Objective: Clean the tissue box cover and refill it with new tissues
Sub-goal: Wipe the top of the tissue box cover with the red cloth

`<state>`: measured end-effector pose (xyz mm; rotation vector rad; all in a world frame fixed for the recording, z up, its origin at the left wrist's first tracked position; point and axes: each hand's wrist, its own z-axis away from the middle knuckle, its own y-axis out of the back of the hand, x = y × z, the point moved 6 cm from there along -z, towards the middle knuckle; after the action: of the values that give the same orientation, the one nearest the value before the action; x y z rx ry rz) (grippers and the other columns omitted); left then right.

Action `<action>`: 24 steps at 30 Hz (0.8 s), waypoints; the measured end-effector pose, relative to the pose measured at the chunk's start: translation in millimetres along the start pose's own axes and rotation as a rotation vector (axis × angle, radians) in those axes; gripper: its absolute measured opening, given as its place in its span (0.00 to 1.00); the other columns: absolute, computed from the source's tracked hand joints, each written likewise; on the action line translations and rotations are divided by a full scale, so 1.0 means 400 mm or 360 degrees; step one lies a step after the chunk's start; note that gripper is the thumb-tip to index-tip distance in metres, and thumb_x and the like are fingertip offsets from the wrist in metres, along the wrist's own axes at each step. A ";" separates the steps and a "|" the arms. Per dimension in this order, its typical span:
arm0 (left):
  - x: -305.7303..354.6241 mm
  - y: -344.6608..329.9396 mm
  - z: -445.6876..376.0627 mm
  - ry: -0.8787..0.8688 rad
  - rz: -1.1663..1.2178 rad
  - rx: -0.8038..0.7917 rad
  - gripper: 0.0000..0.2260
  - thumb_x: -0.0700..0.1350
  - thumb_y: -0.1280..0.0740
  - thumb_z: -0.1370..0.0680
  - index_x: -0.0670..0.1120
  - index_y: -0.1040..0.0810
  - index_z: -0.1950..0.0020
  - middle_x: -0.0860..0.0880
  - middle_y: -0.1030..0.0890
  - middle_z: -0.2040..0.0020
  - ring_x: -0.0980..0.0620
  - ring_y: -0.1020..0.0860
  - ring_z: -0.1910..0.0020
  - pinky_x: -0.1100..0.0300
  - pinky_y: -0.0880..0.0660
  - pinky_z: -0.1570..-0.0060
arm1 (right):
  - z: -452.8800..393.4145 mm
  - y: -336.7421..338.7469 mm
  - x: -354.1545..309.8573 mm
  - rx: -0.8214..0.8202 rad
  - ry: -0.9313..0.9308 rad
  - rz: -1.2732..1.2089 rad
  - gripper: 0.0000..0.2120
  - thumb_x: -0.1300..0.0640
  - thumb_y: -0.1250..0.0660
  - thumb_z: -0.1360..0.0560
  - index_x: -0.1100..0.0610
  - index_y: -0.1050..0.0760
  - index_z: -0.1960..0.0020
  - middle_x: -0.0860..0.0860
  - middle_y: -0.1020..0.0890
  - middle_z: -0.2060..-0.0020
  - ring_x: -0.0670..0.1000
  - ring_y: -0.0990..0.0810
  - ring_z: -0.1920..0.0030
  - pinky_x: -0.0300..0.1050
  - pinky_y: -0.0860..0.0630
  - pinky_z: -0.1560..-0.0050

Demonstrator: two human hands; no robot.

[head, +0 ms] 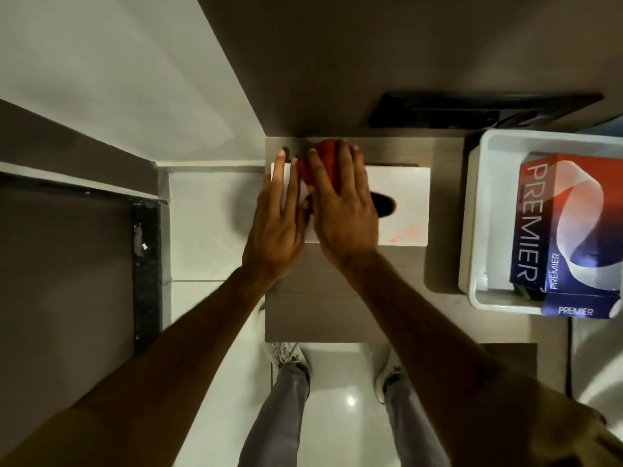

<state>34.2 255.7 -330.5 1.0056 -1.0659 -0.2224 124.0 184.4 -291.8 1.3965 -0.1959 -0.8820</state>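
A white tissue box cover lies flat on a small wooden table, its dark oval slot partly showing and an orange smear near its front right corner. My right hand presses a red cloth flat onto the cover's top left part. My left hand lies with fingers extended along the cover's left end, touching it. A blue and red box of tissues marked PREMIER lies in a white tray at the right.
The white tray stands at the table's right side. A dark flat object lies behind it by the wall. My legs and shoes stand on the glossy floor below the table's front edge. A dark doorway edge runs at the left.
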 end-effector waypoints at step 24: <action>0.007 0.006 -0.004 -0.0055 0.0189 -0.0020 0.29 0.49 0.44 0.14 0.43 0.51 0.17 0.43 0.52 0.15 0.46 0.49 0.16 0.41 0.37 0.21 | -0.032 0.014 -0.009 0.0130 -0.0261 -0.0064 0.33 0.52 0.35 0.18 0.51 0.43 0.16 0.58 0.47 0.16 0.63 0.52 0.16 0.62 0.46 0.18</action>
<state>36.2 256.5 -326.9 0.9266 -1.1504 -0.1503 131.6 196.2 -288.4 1.4079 -0.3331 -1.0327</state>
